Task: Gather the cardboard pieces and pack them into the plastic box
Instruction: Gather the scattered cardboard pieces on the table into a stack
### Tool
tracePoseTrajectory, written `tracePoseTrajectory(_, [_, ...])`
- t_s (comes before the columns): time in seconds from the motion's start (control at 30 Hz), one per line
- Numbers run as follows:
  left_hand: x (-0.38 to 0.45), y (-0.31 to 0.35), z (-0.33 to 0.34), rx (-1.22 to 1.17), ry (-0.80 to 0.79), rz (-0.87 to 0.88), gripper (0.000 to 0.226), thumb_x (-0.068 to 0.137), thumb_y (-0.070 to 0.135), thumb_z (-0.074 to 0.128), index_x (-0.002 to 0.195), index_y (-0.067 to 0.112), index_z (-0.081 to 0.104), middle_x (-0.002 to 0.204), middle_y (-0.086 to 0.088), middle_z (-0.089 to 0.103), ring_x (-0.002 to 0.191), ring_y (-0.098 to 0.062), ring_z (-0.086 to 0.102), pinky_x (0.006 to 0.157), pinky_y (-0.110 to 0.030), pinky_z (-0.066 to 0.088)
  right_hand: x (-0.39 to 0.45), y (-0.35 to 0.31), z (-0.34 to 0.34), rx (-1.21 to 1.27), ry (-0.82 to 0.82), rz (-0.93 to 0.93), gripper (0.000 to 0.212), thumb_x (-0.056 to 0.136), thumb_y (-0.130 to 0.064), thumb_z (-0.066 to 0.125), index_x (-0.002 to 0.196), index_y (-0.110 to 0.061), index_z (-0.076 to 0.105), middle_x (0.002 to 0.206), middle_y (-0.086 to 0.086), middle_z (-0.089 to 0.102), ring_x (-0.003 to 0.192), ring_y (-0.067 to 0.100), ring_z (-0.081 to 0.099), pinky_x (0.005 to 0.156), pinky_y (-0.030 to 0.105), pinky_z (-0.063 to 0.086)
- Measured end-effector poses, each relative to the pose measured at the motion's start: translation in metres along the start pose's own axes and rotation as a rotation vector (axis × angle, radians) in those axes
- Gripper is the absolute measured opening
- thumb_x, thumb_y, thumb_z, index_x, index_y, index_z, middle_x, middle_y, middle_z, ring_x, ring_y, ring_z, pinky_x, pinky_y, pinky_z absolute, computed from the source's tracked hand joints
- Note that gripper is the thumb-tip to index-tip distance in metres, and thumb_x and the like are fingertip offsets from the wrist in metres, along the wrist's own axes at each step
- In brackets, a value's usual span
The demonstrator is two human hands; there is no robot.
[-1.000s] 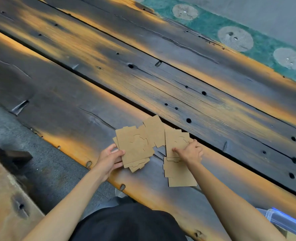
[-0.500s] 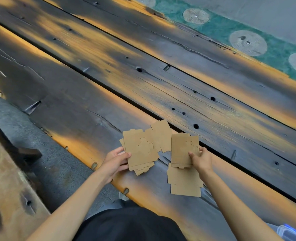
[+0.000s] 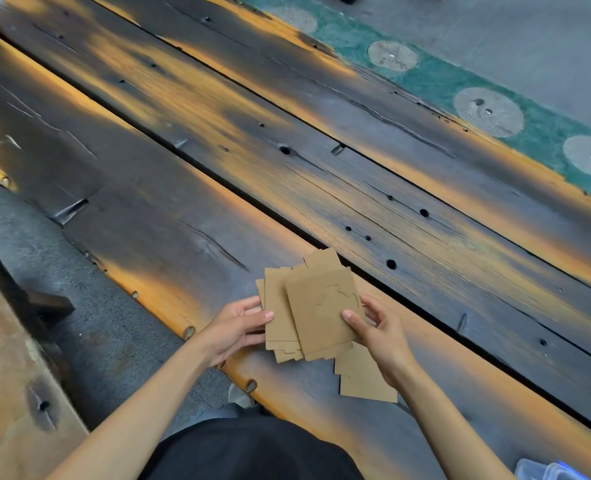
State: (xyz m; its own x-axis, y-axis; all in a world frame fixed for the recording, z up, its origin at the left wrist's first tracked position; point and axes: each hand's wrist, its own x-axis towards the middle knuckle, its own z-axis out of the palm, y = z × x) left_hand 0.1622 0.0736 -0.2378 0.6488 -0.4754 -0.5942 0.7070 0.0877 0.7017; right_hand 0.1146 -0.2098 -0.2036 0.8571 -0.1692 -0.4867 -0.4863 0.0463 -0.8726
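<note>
Only the head cam here, looking down at a dark, scorched-looking wooden plank table (image 3: pixel 190 216) with orange streaks and a bunch of holes in it. Lower middle of the frame, both hands are on a fanned stack of cardboard pieces (image 3: pixel 287 306). The left hand (image 3: pixel 233 329) has the stack's left edge pinched, thumb on top and fingers tucked underneath. The right hand (image 3: pixel 379 329) is gripping the top piece (image 3: pixel 322 313) at its right edge, thumb pressed on its face; that piece has a curved cut-out line in it and sits slightly skewed over the others. A couple more loose cardboard pieces (image 3: pixel 365 384) lie flat on the table just below the stack, partly under the right wrist. The plastic box (image 3: pixel 543 472) barely peeks in at the bottom right corner, well apart from both hands.
</note>
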Motion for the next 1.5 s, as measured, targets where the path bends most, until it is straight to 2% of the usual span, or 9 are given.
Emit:
tracePoseTrajectory(0.1, [-0.004,0.002,-0.001,-0.007,-0.057,0.002,0.050,0.092,0.015,0.075,0.140,0.013,0.061,0.137,-0.014,0.069,0.129,-0.031,0.065,0.106,-0.052,0.054,-0.002,-0.003,0.010,-0.029,-0.060,0.002,0.031,0.094,-0.016,0.073,0.121,-0.028,0.068,0.107,-0.018,0.077,0.096,0.000,0.073,0.068,0.020,0.059])
tracePoseTrajectory(0.3, [-0.010,0.003,0.000,0.060,-0.088,0.004,0.051,0.089,0.021,0.080,0.138,0.018,0.065,0.136,-0.013,0.071,0.127,-0.030,0.067,0.105,-0.053,0.054,-0.002,-0.002,0.025,-0.070,-0.095,0.034,0.033,0.092,-0.018,0.075,0.124,-0.027,0.070,0.110,-0.006,0.079,0.094,0.009,0.076,0.072,0.026,0.062])
tracePoseTrajectory(0.4, [-0.012,0.003,-0.001,0.060,-0.070,0.014,0.049,0.092,0.017,0.077,0.139,0.016,0.063,0.135,-0.013,0.071,0.126,-0.030,0.067,0.105,-0.054,0.054,-0.001,0.001,0.033,-0.073,-0.100,0.049,0.036,0.093,-0.016,0.074,0.128,-0.020,0.069,0.097,-0.014,0.080,0.089,0.004,0.076,0.072,0.021,0.060])
tracePoseTrajectory(0.57, [-0.009,0.002,-0.005,0.070,-0.020,0.008,0.044,0.094,0.007,0.072,0.136,0.013,0.064,0.131,-0.013,0.074,0.123,-0.031,0.069,0.103,-0.056,0.055,0.001,0.007,0.042,-0.280,0.024,0.058,0.052,0.087,-0.027,0.081,0.135,-0.022,0.062,0.094,-0.001,0.070,0.089,0.010,0.067,0.092,0.037,0.058])
tracePoseTrajectory(0.73, [-0.002,-0.003,-0.010,0.018,0.053,0.018,0.040,0.093,0.004,0.071,0.131,0.014,0.068,0.129,-0.014,0.075,0.120,-0.032,0.071,0.100,-0.056,0.057,0.014,0.010,0.049,-0.377,0.053,0.014,0.043,0.083,-0.031,0.084,0.122,-0.028,0.065,0.102,0.000,0.061,0.084,0.012,0.059,0.084,0.032,0.056])
tracePoseTrajectory(0.9, [0.002,-0.004,-0.022,0.028,0.169,0.014,0.036,0.093,0.003,0.069,0.125,0.020,0.072,0.122,-0.009,0.078,0.114,-0.028,0.074,0.088,-0.044,0.063,0.053,0.016,0.051,-0.332,0.051,0.074,0.030,0.091,-0.034,0.074,0.115,-0.018,0.068,0.100,0.001,0.068,0.095,0.020,0.065,0.091,0.040,0.056])
tracePoseTrajectory(1.1, [0.005,0.002,-0.036,0.040,0.272,0.014,0.035,0.094,0.004,0.067,0.125,0.020,0.071,0.120,-0.006,0.079,0.113,-0.026,0.075,0.098,-0.051,0.059,0.108,0.026,0.040,-0.747,0.245,0.154,0.073,0.083,-0.044,0.080,0.141,-0.014,0.047,0.142,0.016,0.048,0.135,0.032,0.043,0.109,0.045,0.041])
tracePoseTrajectory(1.27, [0.003,0.003,-0.041,0.012,0.308,0.011,0.036,0.095,0.005,0.067,0.128,0.020,0.069,0.122,-0.005,0.079,0.113,-0.025,0.075,0.098,-0.049,0.059,0.118,0.033,0.045,-0.999,0.266,0.231,0.094,0.068,-0.055,0.086,0.137,-0.012,0.039,0.141,0.019,0.041,0.133,0.035,0.036,0.107,0.045,0.038])
tracePoseTrajectory(1.5, [0.004,-0.004,-0.041,-0.019,0.322,-0.009,0.038,0.096,0.005,0.066,0.130,0.021,0.068,0.124,-0.004,0.078,0.115,-0.024,0.074,0.099,-0.049,0.057,0.125,0.038,0.043,-0.886,0.290,0.269,0.095,0.063,-0.048,0.093,0.134,-0.013,0.041,0.139,0.019,0.043,0.132,0.035,0.034,0.109,0.046,0.034])
